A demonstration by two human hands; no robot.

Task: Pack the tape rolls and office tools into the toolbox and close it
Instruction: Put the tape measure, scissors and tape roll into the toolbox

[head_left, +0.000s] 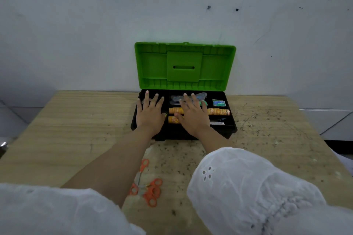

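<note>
A black toolbox [232,129] stands open at the table's far edge, its green lid [152,66] upright against the wall. In its tray lie rows of orange tape rolls [219,111], a small green box [219,102], dark tools at the back [176,99] and metal tools at the front right [217,122]. My left hand [150,114] lies flat with spread fingers over the tray's left part. My right hand [193,114] lies flat over the tape rolls in the middle. Several orange-handled scissors [150,190] lie on the table near me.
The wooden table [76,129] is stained and speckled on its right half. A pale wall [95,25] rises right behind the toolbox. My white sleeves [248,187] fill the lower part of the view.
</note>
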